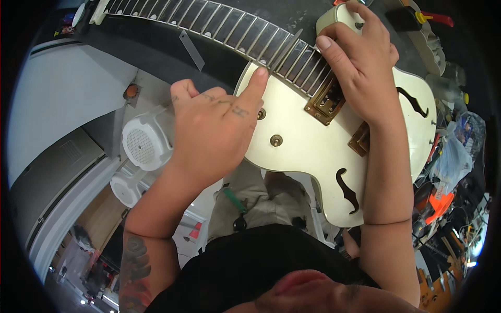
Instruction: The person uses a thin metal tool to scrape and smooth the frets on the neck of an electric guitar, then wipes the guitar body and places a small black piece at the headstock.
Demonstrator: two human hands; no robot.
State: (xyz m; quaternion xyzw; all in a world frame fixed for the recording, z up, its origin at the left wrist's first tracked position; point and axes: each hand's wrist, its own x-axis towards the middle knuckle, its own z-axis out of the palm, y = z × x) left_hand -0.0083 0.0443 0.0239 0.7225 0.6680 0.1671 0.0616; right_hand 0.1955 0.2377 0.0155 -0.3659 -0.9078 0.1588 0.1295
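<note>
A cream hollow-body electric guitar (pixel 297 148) lies across the bench in front of me, its fretted neck (pixel 229 34) running to the far left. A narrow grey metal file (pixel 286 48) crosses the frets near the body. The index finger of my left hand (pixel 216 122) presses on the file's near end; the other fingers are curled and the thumb is hidden. My right hand (pixel 362 68) rests over the end of the fretboard, thumb beside the last frets and fingers bent apart over the upper body. The brass-coloured pickup (pixel 326 101) is partly under it.
A flat metal strip (pixel 191 50) lies on the dark bench (pixel 135 36) beside the neck. White plastic stools (pixel 143 143) stand on the left. At the right are plastic bags (pixel 454 161), an orange item (pixel 439 203), a red-handled tool (pixel 437 19) and various clutter.
</note>
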